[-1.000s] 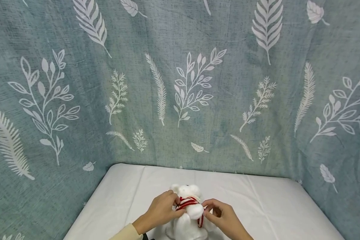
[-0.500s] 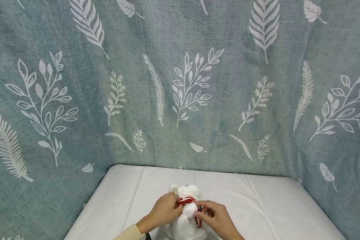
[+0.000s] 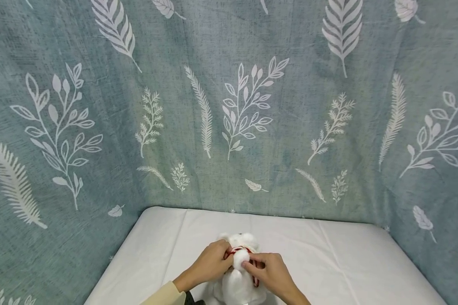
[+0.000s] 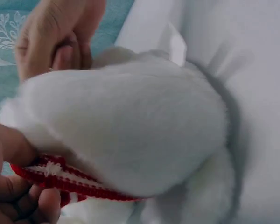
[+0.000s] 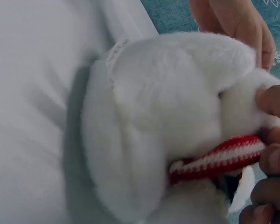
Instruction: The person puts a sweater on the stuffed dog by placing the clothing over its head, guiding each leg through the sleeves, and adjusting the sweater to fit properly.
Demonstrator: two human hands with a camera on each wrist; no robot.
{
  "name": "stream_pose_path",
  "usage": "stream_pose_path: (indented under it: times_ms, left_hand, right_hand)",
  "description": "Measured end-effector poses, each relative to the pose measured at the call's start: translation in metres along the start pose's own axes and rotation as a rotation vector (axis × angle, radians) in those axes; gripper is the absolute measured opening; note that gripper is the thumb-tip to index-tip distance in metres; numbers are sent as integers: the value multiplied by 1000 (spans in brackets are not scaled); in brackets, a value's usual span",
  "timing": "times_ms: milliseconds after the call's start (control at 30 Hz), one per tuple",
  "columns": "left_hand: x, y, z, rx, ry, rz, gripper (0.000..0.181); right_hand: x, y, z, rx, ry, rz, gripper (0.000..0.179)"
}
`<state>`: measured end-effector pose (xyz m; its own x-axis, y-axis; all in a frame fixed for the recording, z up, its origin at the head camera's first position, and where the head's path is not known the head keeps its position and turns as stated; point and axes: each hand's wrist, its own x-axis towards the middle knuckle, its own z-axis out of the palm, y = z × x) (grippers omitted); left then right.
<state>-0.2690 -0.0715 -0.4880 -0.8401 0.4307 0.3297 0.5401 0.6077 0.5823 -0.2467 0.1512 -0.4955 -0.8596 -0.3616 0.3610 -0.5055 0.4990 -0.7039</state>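
Note:
A white plush bear (image 3: 238, 290) sits upright on the white surface, a red-and-white knitted scarf (image 5: 219, 161) around it. Fingers of my left hand (image 3: 212, 262) pinch the scarf at the bear's left side in the head view; the left wrist view shows the scarf's red edge (image 4: 98, 190) running into them. On the other side, my right hand (image 3: 275, 273) holds another part of the scarf, its thumb pressing a rounded white fluffy part (image 3: 241, 258) of the plush. A strip of scarf hangs below the right fingers. The grips partly hide the scarf.
A white cloth-covered table (image 3: 313, 254) with fold lines lies under the bear. Blue-green curtains (image 3: 213, 182) with white leaf prints stand behind it and at both sides. A small white tag (image 4: 178, 48) sticks out from the plush.
My right hand has moved left and closer to the left hand, thumb now on the rounded white part, which has shifted left and up. The left hand has stayed at the scarf.

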Motion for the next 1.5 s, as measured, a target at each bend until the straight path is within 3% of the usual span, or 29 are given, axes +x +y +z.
stream_pose_path:
  times_ms: [200,333,467,633,733,867,933,967,1033,1133,1200,1267,1367,1500]
  left_hand:
    - [2,11,-4,80,52,84,16]
    - [-1,19,-1,198,84,227,15]
    - [-3,24,6,345,129,388,16]
    - [-5,24,12,453,182,509,14]
    - [-5,23,13,442,170,451,14]
    - [-3,20,11,283,162,209,17]
    - [-4,19,11,219,171,135,17]
    - [-4,19,11,202,170,134,17]
    - [-6,21,12,212,164,193,16]
    - [-8,23,17,243,147,314,14]
    - [-9,24,18,232,142,338,14]
    - [-9,22,17,177,138,282,14]
    - [-8,15,11,101,167,139,13]
    - [-7,1,-2,86,204,-8,10]
  right_hand:
    - [5,0,4,-122,43,134,25]
    - [8,-1,11,-232,139,184,20]
    - [13,-4,18,-313,198,225,29]
    - [17,-6,23,-388,253,227,37]
    - [18,-6,25,-392,263,202,37]
    - [15,-6,27,-367,243,102,31]
    - [12,-7,28,-378,227,36,25]
    - [10,-7,28,-398,222,13,23]
    - [7,-9,27,-446,219,-8,27]
    - [5,-10,24,-511,235,19,35]
    - [5,-11,22,-509,233,54,36]
    - [4,-11,21,-464,217,72,28]
    - [3,-10,20,-368,172,78,13]
    - [2,-7,18,-293,129,91,5]
